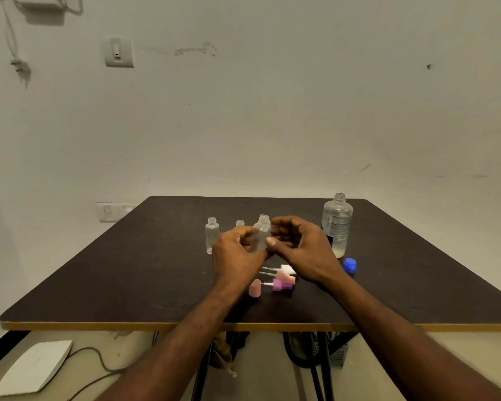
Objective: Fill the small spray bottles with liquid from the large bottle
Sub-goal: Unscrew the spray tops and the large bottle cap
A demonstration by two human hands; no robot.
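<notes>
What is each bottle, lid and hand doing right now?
Big bottle: upright, lid off, a little liquid at the bottom.
Blue lid: lying on the table.
Middle small bottle: open, held by both hands.
Left small bottle: upright, open.
Spray tops: off, lying down.
Left hand: holding.
Right hand: holding.

Two bare forearms reach in from the near edge, each visible from about the elbow to the fingertips. No sleeves, watch, bracelets or rings show on either arm. The left hand (237, 250) and right hand (304, 247) are both uncovered, without gloves. A short, plain thumbnail shows on the right hand. The left hand's fingers are slightly blurred.
</notes>
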